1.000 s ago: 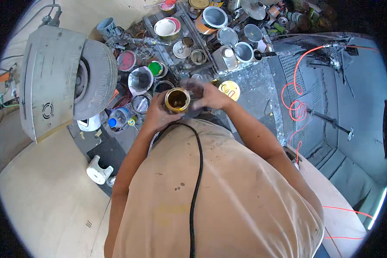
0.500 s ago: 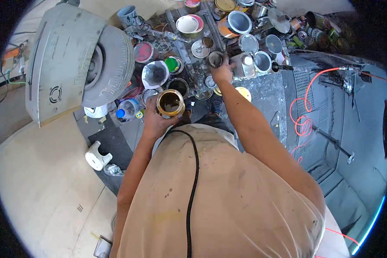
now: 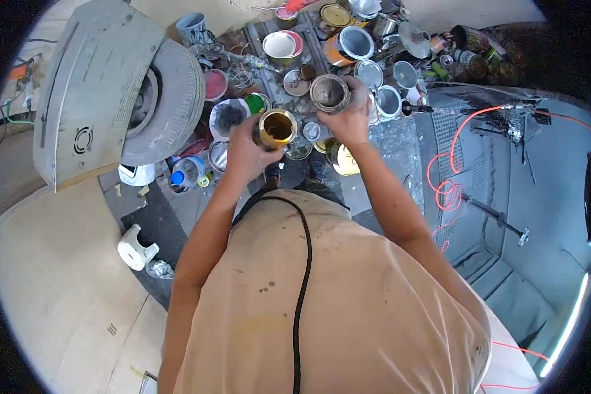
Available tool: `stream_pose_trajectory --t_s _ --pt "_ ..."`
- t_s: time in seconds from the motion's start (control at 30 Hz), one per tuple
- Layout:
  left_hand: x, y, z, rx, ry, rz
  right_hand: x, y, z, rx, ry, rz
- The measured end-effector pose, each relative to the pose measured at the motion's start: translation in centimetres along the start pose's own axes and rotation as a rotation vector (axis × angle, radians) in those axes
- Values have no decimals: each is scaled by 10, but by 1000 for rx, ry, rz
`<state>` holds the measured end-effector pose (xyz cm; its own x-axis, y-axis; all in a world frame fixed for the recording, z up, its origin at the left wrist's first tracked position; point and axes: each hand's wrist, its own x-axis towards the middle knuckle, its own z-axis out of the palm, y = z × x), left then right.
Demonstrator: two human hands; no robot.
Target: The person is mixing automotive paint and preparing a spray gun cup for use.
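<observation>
Held in my left hand (image 3: 244, 152) is an open gold paint can (image 3: 278, 129) with a shiny rim and a dark brownish-yellow inside. It is raised above the table, its mouth facing up. My right hand (image 3: 350, 119) grips a grey, paint-stained cup (image 3: 329, 94), lifted to the right of the can and a little farther off. The two vessels are close but apart. Between my hands, lower down, sits a small round lid or tin (image 3: 312, 131). Behind the gold can are a tin with green paint (image 3: 253, 103) and a grey-stained white container (image 3: 230, 118).
Paint cans, lids and cups crowd the worktable (image 3: 400, 139), including an orange can (image 3: 349, 46) and a white-and-pink tub (image 3: 280, 44). A large machine (image 3: 92, 85) stands left. A clear bottle (image 3: 189, 171) sits near it. An orange coiled hose (image 3: 450, 190) hangs right.
My right hand has lifted the grey cup off the table area and brought it nearer. My left hand has moved the gold can farther forward and right, tilting it slightly.
</observation>
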<state>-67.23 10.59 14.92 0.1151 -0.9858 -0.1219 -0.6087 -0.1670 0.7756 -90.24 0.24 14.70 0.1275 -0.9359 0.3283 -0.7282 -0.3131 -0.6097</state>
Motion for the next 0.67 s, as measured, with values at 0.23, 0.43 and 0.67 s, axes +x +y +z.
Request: stream_pose_trajectory --t_s 0.23,0.43,0.67 --pt "40 36 14 16 15 204 39 -54 -84 -234 -23 -301" --pt "51 64 20 -45 60 298 49 -68 -108 -404 -93 -405" --pt "53 75 24 -115 23 341 53 -76 -123 -525 -110 -539"
